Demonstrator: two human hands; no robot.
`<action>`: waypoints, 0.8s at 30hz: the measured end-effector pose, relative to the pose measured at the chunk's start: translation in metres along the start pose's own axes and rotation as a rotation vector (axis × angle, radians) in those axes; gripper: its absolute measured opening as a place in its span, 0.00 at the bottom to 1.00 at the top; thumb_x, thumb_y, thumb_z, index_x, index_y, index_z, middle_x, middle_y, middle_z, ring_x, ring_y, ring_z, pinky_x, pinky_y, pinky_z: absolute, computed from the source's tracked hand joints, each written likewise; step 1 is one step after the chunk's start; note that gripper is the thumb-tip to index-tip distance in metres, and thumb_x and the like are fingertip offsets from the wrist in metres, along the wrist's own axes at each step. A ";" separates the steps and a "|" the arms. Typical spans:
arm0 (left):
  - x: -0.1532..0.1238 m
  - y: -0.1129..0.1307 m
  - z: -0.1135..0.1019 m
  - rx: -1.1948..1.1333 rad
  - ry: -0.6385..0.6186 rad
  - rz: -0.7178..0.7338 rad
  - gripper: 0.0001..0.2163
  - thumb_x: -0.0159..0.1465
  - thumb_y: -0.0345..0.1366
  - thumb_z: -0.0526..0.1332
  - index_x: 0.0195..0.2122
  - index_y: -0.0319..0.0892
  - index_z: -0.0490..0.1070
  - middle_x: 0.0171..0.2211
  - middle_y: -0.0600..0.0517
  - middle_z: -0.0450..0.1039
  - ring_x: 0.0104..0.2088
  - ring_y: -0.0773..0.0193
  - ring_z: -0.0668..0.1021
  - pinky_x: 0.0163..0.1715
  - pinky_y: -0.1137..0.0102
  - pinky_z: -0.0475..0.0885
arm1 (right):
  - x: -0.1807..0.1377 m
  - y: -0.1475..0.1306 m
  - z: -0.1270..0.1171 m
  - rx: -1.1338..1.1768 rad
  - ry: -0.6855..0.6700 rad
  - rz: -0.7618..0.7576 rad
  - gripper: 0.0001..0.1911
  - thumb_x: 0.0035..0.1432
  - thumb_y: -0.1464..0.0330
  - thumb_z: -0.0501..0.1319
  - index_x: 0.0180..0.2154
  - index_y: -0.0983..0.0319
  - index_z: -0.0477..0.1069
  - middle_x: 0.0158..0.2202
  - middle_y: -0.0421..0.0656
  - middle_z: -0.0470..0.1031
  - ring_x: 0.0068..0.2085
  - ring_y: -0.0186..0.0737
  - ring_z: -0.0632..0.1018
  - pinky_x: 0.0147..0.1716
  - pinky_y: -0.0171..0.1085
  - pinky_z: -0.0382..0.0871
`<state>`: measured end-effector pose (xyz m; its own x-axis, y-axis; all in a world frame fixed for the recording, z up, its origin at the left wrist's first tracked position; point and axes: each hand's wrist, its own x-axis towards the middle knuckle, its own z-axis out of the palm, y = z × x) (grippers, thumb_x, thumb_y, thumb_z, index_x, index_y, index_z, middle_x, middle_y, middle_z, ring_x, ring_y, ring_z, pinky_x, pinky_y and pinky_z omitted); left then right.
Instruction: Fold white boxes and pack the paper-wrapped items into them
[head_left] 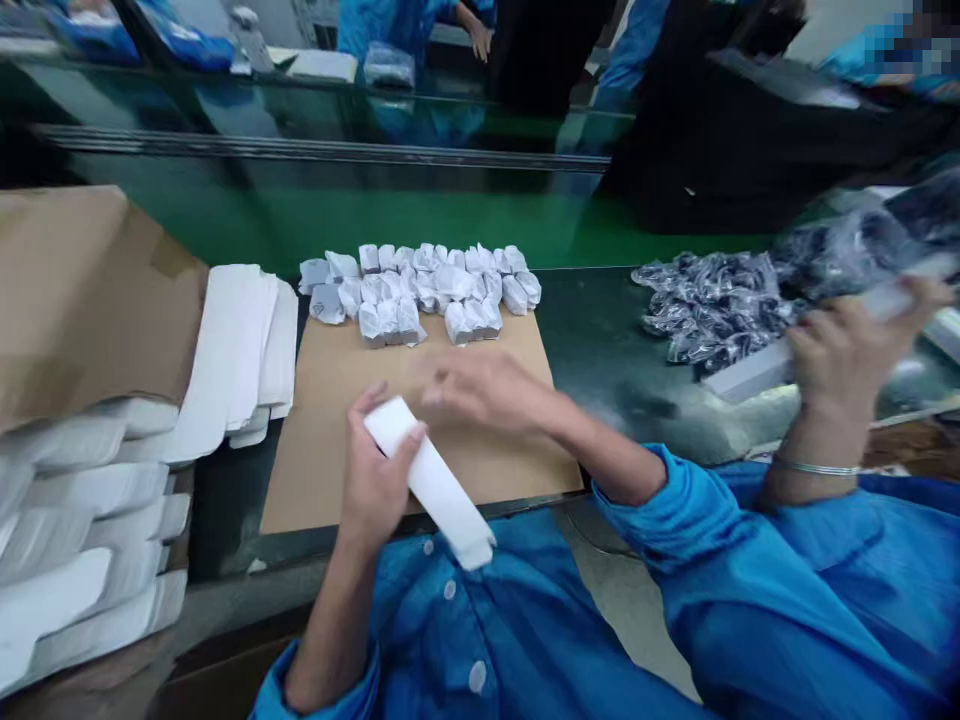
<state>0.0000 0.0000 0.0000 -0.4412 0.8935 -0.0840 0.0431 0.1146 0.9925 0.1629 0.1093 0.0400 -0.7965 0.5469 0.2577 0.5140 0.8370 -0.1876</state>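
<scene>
My left hand (pixel 379 470) is closed around a long, narrow white carton (pixel 431 480), which slants down toward my chest. The carton's lower end shows small uneven flaps. My right hand (pixel 487 390), blurred by motion, is just right of the carton's upper end, with its fingers stretched out and nothing visible in them. Under both hands lies a flat brown cardboard sheet (pixel 322 440). Along its far edge stand several small items wrapped in white paper (pixel 427 285), grouped in rows.
Flat white cartons (pixel 240 350) are stacked at the left beside a large cardboard box (pixel 97 290). Dark items in clear plastic bags (pixel 712 300) are piled at the right. Close on my right, a co-worker's hands (pixel 847 340) hold a grey-white long box (pixel 757 370). A green ledge (pixel 450 210) runs behind.
</scene>
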 end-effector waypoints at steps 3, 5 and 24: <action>0.025 -0.010 -0.014 -0.010 0.137 0.004 0.23 0.64 0.48 0.58 0.57 0.44 0.61 0.46 0.46 0.72 0.46 0.56 0.78 0.49 0.59 0.74 | 0.019 0.041 0.002 -0.304 -0.029 0.030 0.18 0.69 0.75 0.47 0.55 0.63 0.68 0.54 0.52 0.73 0.53 0.50 0.70 0.50 0.48 0.64; 0.033 -0.014 -0.023 0.236 0.197 0.113 0.22 0.66 0.46 0.56 0.58 0.42 0.62 0.53 0.41 0.70 0.55 0.50 0.74 0.56 0.52 0.68 | 0.028 0.057 0.008 -0.435 -0.087 -0.033 0.17 0.66 0.78 0.47 0.50 0.65 0.71 0.53 0.53 0.72 0.54 0.52 0.69 0.52 0.50 0.63; 0.003 -0.008 -0.034 1.340 -0.293 0.769 0.28 0.65 0.49 0.59 0.60 0.35 0.66 0.52 0.34 0.70 0.50 0.39 0.71 0.48 0.50 0.69 | -0.046 0.024 -0.012 0.125 -0.140 0.447 0.20 0.65 0.61 0.59 0.55 0.61 0.69 0.52 0.47 0.76 0.49 0.46 0.76 0.45 0.41 0.69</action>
<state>-0.0324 -0.0131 -0.0049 0.2350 0.9484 0.2131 0.9694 -0.2446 0.0197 0.2162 0.1043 0.0353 -0.5457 0.8380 -0.0031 0.7806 0.5070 -0.3656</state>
